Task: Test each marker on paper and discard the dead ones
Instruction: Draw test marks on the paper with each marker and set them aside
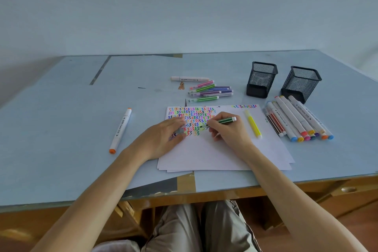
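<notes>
My right hand (229,131) grips a dark green marker (224,120), its tip touching the white paper (214,153) beside rows of coloured squiggles. My left hand (163,135) lies on the paper's left part with fingers curled; a small cap-like piece seems to sit under the fingers, unclear. A yellow marker (253,124) lies on the paper to the right. A pile of thin markers (210,91) sits behind the paper. A row of thick white markers (296,118) lies at the right.
Two black mesh pen cups (261,80) (300,83) stand at the back right. An orange-capped white marker (120,130) lies alone at the left, another white marker (190,79) behind the pile. The desk's front edge (184,195) runs just above my knees.
</notes>
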